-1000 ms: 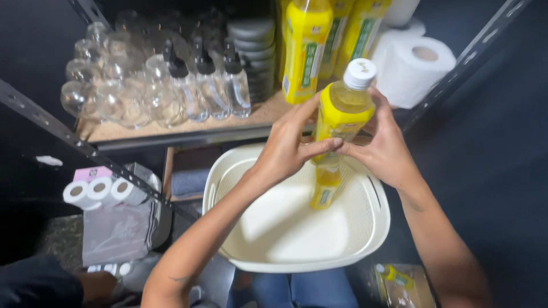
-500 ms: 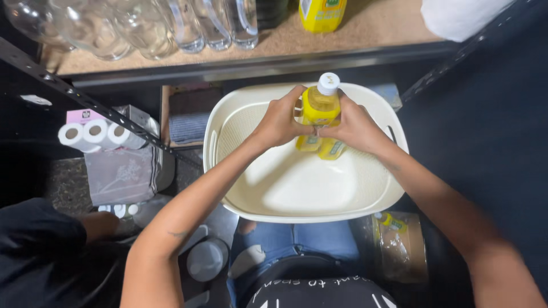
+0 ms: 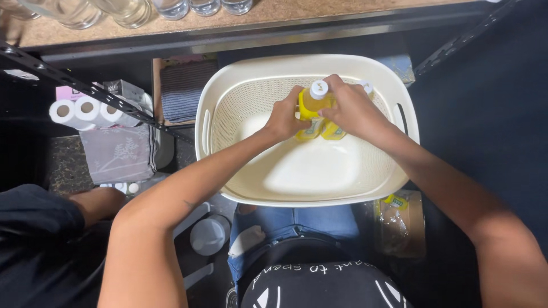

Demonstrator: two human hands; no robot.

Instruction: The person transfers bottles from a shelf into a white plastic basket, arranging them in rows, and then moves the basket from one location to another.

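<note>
While the person's lap, in blue jeans and a dark printed top, fills the bottom of the view, both bare arms reach forward into a cream plastic basket (image 3: pixel 228 114) resting over the knees. The left hand (image 3: pixel 283 118) and the right hand (image 3: pixel 349 108) meet near the basket's far wall, their fingers wrapped around a yellow bottle (image 3: pixel 313 101) with a white cap, held upright low inside the basket. Both hands are clenched on its body from opposite sides, and the cap stands free above them.

Filled with a yellow liquid, the bottle probably has some weight for its size. Its smooth labelled plastic is likely a little slick and would give slightly under a squeeze, so the firm middle of the body, where the fingers sit now, looks the best place to grip it; the narrow neck is a second choice.

Just under the hands, two more yellow shapes (image 3: pixel 321 131) show on the basket floor, too covered to tell whether they are other bottles or reflections. Another white cap (image 3: pixel 368 86) peeks out behind the right hand, its bottle hidden.

To the left, beyond a dark sleeve and another person's arm (image 3: pixel 94 202), lie rolls of white paper (image 3: pixel 85 111) and a grey patterned bag (image 3: pixel 117 154). Farthest off, a shelf edge (image 3: pixel 257 31) carries clear glass bottles (image 3: pixel 128 8), cut off by the frame's top.
</note>
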